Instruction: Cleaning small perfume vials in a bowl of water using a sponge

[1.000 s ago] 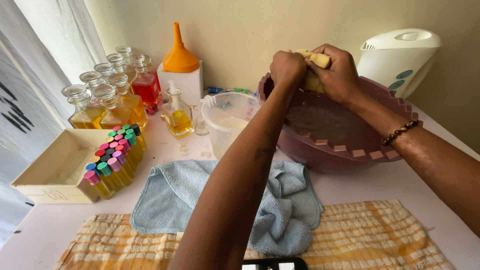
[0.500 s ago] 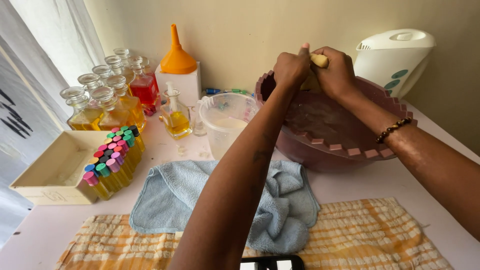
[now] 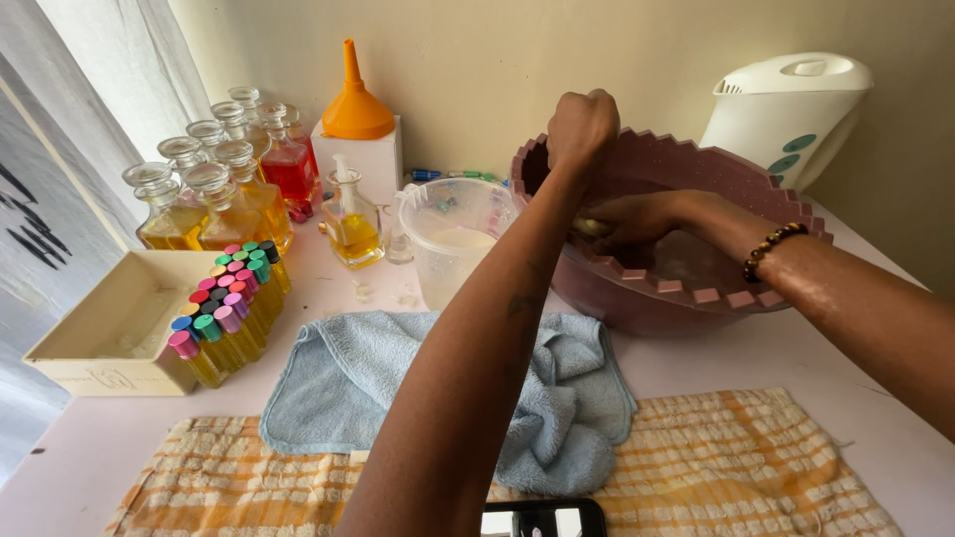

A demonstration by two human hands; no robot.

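Lying nearest: a dark phone at the lower edge, on an orange checked cloth spread over the counter.
Next behind: a crumpled blue towel, partly under the left forearm.
To the left: an open cream box, with a block of small bottles with coloured caps just beside it.
Middle: a clear plastic jug, touching the purple basin or very near it.
Left hand: raised above the near rim of the basin, fingers pressed together in a fist; I cannot tell if something is inside.
Right hand: low inside the basin, fingers pointing at a small yellowish thing by the inner wall; whether they pinch it or only touch it, I cannot tell.
Step in hand: it looks like handling the yellowish thing down in the basin.
Next move: I judge it needs a firm grip, because the thing is probably wet.
Far back: glass bottles with yellow and red liquid, an orange funnel and a white kettle.
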